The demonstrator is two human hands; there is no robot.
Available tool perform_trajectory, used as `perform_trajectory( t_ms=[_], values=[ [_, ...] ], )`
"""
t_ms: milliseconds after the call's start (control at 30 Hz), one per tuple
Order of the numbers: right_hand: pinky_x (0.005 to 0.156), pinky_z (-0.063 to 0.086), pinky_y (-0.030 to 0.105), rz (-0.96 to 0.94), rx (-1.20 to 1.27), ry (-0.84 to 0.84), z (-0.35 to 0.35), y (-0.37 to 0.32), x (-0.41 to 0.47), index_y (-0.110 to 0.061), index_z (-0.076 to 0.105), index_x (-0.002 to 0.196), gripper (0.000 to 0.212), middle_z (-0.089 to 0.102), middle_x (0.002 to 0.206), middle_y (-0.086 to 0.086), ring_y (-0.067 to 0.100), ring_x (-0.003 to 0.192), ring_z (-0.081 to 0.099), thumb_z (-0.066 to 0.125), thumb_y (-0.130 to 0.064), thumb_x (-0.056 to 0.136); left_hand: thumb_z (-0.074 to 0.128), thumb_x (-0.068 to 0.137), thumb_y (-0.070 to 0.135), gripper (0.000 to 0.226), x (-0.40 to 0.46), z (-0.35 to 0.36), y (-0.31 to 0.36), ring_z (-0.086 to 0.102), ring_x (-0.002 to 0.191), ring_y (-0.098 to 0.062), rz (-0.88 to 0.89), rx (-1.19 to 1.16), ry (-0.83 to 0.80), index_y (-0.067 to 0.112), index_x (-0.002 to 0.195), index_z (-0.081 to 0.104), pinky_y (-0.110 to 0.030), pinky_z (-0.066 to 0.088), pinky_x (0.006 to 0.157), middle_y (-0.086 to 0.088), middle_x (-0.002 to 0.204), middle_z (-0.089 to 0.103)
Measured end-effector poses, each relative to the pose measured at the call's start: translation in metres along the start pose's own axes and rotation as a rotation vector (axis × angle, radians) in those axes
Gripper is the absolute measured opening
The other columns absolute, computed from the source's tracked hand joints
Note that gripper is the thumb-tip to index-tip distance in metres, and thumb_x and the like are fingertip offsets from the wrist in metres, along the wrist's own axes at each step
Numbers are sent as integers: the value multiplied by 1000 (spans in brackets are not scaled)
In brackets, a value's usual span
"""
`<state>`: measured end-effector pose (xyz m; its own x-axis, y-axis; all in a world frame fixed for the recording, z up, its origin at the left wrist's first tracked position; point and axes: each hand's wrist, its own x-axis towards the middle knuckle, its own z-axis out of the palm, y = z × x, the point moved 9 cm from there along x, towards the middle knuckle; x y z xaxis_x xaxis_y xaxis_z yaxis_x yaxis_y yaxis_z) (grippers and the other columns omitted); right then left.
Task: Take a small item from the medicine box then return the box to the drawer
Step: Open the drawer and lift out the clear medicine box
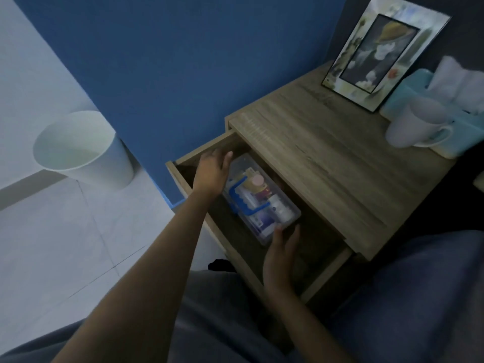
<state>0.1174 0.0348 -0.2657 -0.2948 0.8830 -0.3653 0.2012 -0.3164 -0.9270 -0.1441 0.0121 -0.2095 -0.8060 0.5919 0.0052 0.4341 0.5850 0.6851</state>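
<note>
A clear medicine box [262, 203] with a blue handle is seen lying in the open drawer [327, 273] of a wooden nightstand [327, 153], flanked by the left hand [212, 171] and right hand [280, 258], fingers spread at its ends.

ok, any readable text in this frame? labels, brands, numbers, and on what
None readable.
Medicine box in the open drawer: the packets and bottles inside carry labels, all too blurred and dim to read.
Picture frame on the nightstand: picture only, no lettering I can make out.
Mug, tissue box, white bin: no visible print.
</note>
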Motion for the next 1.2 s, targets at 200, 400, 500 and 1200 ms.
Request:
perform_trajectory(
  t_ms=[200,400,500,1200],
  values=[
    [98,41,41,276,260,186,10,27,38,-29,26,150,60,41,149,10,28,132,46,46,-43,95,30,94,59,58,33,50,-33,64,91,-25,-272,65,-289,11,114,58,-45,51,89,-14,101,66],
    [105,40,47,366,396,229,24,42,42,-25,34,146,55,47,144,10,28,128,50,42,-44,96,32,91,64,64,37,66,-49,67,85,-27,-327,20,-311,8,93,63,-45,52,87,-16,92,70],
    [103,42,48,391,380,237,28,40,41,-25,37,145,51,50,140,11,28,124,52,42,-43,97,29,92,64,68,36,62,-50,67,84,-28,-323,73,-325,5,93,64,-42,53,85,-16,90,70],
    [87,54,45,379,466,-87,39,-102,-19,-21,51,132,48,67,113,9,26,98,68,40,-50,96,20,99,52,64,12,-133,72,59,95,-38,-82,311,13,2,77,53,-40,41,79,-28,103,65]
  ],
)
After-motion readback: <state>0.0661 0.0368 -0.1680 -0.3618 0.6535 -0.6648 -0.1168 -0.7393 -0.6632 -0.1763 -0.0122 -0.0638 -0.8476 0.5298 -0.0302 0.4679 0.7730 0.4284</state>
